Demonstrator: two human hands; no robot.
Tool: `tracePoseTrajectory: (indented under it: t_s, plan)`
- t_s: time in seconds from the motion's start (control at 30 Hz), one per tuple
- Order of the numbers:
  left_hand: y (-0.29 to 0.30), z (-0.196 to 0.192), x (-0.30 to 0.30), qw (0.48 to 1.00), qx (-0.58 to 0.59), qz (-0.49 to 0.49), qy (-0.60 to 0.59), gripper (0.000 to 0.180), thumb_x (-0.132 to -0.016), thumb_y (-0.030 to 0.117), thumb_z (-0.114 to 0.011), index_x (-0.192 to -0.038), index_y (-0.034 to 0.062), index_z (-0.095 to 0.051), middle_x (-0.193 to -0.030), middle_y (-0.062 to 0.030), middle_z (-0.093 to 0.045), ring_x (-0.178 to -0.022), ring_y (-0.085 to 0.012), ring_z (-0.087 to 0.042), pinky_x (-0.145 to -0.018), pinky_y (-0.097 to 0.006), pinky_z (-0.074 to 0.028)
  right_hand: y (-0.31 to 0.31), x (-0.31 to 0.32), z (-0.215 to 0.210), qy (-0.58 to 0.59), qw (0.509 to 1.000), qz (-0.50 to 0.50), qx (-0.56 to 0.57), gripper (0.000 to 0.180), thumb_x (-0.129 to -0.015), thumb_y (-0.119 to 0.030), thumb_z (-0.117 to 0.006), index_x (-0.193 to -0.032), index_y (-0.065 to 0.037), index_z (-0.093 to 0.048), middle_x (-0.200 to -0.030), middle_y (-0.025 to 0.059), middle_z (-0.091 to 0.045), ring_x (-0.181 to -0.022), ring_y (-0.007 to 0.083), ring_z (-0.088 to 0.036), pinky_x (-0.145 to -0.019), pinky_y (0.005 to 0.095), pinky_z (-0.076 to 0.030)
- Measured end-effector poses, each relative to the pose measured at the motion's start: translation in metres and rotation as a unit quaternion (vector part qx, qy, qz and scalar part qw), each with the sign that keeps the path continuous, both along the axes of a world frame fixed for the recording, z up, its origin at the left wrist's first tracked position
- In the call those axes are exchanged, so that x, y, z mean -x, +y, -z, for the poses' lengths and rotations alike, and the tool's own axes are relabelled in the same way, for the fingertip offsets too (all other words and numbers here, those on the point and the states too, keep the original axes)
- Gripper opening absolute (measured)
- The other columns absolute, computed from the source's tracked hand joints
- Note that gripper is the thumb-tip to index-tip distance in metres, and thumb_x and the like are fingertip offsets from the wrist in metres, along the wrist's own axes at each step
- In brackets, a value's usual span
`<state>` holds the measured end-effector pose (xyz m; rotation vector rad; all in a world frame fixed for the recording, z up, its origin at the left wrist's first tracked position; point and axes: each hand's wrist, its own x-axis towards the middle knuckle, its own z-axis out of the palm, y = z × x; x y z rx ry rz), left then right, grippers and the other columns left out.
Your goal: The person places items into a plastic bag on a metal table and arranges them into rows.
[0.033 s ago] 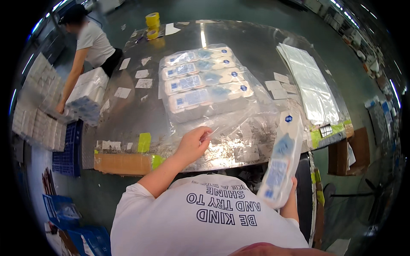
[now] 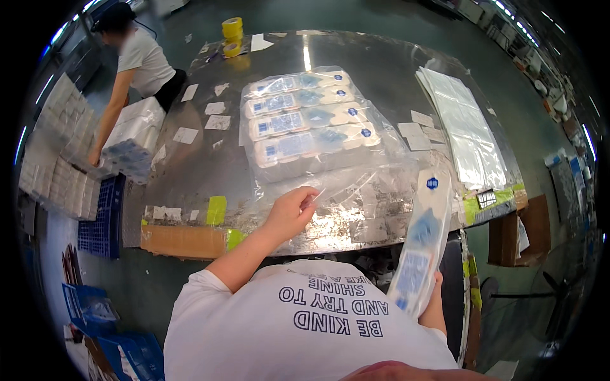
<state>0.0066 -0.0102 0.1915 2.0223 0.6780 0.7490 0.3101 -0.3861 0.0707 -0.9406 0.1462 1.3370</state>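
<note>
A large clear plastic bag (image 2: 273, 190) lies on the table with several long white, blue-printed wrapped packs (image 2: 311, 120) side by side in it. My left hand (image 2: 291, 213) is at the bag's near edge, its thumb and fingers closed on the loose film. At the right, my right hand (image 2: 437, 289) holds another long wrapped pack (image 2: 422, 235) of the same kind by its lower part. This pack slants upward past the table's front edge, beside the bag. Most of my right hand's fingers are hidden behind the pack.
Flat clear bags (image 2: 464, 120) are stacked at the table's right. Yellow tape rolls (image 2: 232, 32) stand at the far left corner. Paper scraps lie on the metal table (image 2: 203, 165). A co-worker (image 2: 143, 60) handles wrapped packs (image 2: 133, 133) at left. An open cardboard box (image 2: 537, 228) is at right.
The pack in my right hand has turned slightly and its lower end has shifted a little. My left hand stays at the bag's edge. The whole view has shifted slightly.
</note>
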Motion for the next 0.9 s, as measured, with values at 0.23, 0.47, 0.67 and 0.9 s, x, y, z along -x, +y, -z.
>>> tracePoseTrajectory:
  t_s: [0.23,0.47,0.67,0.9]
  plan:
    - [0.003,-0.021,-0.016,0.994,0.099,0.02,0.043,0.024,-0.092,0.012,-0.057,-0.113,0.0039,-0.064,-0.067,-0.0036,-0.055,-0.062,-0.0119,-0.051,-0.059,-0.026,-0.042,0.035,0.03,0.007,0.052,0.958,-0.266,0.092,0.054,-0.087,-0.031,-0.053,-0.134,-0.004,-0.045,-0.126,0.0179,-0.058,-0.114,0.0348,-0.057,-0.097,0.0464,-0.047]
    - [-0.011,-0.043,0.009,0.997,0.027,0.051,0.041,0.029,-0.094,0.017,-0.054,-0.118,0.0072,-0.065,-0.076,-0.0127,-0.065,-0.066,-0.0227,-0.06,-0.063,-0.032,-0.047,0.123,0.055,0.014,0.105,0.982,-0.129,-0.089,0.047,-0.093,-0.027,-0.05,-0.134,-0.006,-0.045,-0.125,0.0173,-0.059,-0.112,0.0323,-0.059,-0.093,0.0432,-0.049]
    - [-0.021,-0.028,0.012,0.999,-0.002,0.03,-0.015,0.028,-0.093,0.015,-0.055,-0.117,0.0069,-0.066,-0.078,-0.0159,-0.066,-0.067,-0.0234,-0.062,-0.064,-0.033,-0.047,0.213,0.076,0.009,0.073,0.985,-0.054,-0.148,0.04,-0.097,-0.025,-0.048,-0.134,-0.008,-0.045,-0.123,0.0167,-0.06,-0.11,0.0301,-0.061,-0.09,0.0404,-0.051]
    - [-0.031,-0.023,0.019,0.998,-0.054,0.01,0.025,0.025,-0.093,0.018,-0.055,-0.113,0.011,-0.069,-0.083,-0.0147,-0.068,-0.073,-0.0325,-0.062,-0.065,-0.036,-0.048,0.317,0.12,-0.012,-0.225,0.948,-0.218,-0.047,0.08,-0.089,-0.012,-0.058,-0.151,-0.013,-0.006,-0.109,0.0137,-0.064,-0.091,0.0223,-0.065,-0.073,0.0322,-0.053]
